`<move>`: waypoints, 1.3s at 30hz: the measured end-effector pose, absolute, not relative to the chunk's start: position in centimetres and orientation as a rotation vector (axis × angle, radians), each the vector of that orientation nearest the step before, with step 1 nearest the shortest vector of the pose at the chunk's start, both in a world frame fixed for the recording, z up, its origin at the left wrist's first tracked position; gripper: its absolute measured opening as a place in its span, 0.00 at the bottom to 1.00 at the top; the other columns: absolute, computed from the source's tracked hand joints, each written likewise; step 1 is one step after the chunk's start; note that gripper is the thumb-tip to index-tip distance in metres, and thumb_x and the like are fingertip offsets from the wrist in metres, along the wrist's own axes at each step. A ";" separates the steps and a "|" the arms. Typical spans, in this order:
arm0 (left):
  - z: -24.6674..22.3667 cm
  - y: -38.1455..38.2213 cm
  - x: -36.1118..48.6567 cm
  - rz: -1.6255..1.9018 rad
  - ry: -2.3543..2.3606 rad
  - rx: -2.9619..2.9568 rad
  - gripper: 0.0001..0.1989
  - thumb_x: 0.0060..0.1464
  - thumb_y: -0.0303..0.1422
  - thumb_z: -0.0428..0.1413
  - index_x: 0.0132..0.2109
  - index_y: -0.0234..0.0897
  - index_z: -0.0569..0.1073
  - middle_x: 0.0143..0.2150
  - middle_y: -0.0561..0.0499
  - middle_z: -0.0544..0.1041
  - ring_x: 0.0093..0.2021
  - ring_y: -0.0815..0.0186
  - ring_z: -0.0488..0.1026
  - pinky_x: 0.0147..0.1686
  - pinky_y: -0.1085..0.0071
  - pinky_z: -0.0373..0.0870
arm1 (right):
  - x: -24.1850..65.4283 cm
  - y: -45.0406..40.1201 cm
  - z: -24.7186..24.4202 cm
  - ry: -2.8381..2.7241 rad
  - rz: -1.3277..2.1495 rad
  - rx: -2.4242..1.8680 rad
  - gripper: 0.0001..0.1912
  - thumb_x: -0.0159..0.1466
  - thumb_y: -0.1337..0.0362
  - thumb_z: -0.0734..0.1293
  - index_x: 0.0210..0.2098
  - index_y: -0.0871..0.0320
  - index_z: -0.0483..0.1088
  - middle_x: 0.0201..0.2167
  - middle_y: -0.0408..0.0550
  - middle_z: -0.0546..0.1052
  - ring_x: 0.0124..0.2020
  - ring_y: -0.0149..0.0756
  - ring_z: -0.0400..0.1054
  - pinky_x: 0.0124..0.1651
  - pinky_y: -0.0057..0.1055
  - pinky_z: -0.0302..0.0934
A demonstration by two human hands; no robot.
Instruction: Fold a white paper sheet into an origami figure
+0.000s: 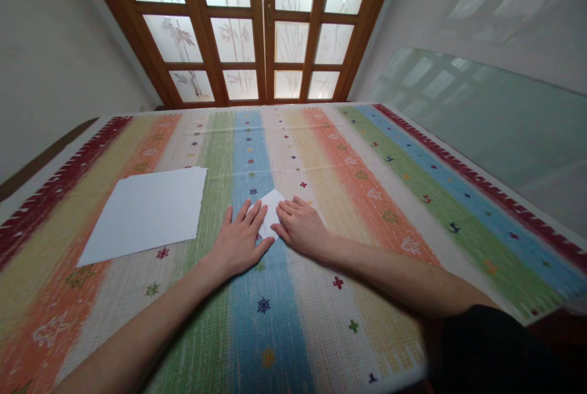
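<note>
My left hand [242, 240] and right hand [300, 226] are apart, both pressing flat the folded paper [271, 210] on the desk [220, 320].

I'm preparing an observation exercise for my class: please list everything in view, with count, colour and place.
folded paper: one, white, under the hands
flat paper: sheet count unclear, white, left on cloth
cloth: one, multicoloured stripes, beneath both papers
doors: two, brown with pale panes, beyond cloth
walls: two, greyish, either side
panel: one, pale green, right wall
sleeve: one, black, right arm
hands: two, bare, on folded paper
</note>
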State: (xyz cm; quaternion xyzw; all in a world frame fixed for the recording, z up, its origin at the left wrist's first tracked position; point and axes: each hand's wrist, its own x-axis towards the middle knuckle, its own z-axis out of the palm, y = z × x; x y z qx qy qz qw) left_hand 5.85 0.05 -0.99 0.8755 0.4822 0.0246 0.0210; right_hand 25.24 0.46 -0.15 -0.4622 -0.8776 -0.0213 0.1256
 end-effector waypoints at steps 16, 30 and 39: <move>-1.2 1.8 3.9 0.321 1.321 2.673 0.40 0.59 0.53 0.50 0.71 0.37 0.49 0.70 0.38 0.56 0.71 0.43 0.46 0.65 0.40 0.44 | 27.1 1.5 -0.9 -2.375 0.192 -1.299 0.21 0.70 0.63 0.58 0.60 0.60 0.63 0.61 0.55 0.69 0.65 0.48 0.58 0.66 0.57 0.45; -1.0 4.4 4.7 0.419 1.065 2.659 0.51 0.48 0.49 0.63 0.70 0.37 0.47 0.66 0.34 0.62 0.66 0.44 0.58 0.62 0.45 0.53 | 27.3 2.6 -0.1 -2.289 0.541 -1.111 0.44 0.53 0.74 0.63 0.68 0.58 0.50 0.55 0.56 0.73 0.54 0.45 0.65 0.56 0.46 0.56; -0.7 4.4 2.1 0.648 0.894 2.724 0.17 0.54 0.46 0.61 0.43 0.39 0.75 0.47 0.44 0.78 0.54 0.53 0.72 0.55 0.52 0.65 | 29.5 2.3 -0.6 -2.581 0.065 -0.880 0.09 0.65 0.69 0.64 0.37 0.54 0.77 0.39 0.46 0.81 0.46 0.40 0.69 0.49 0.39 0.49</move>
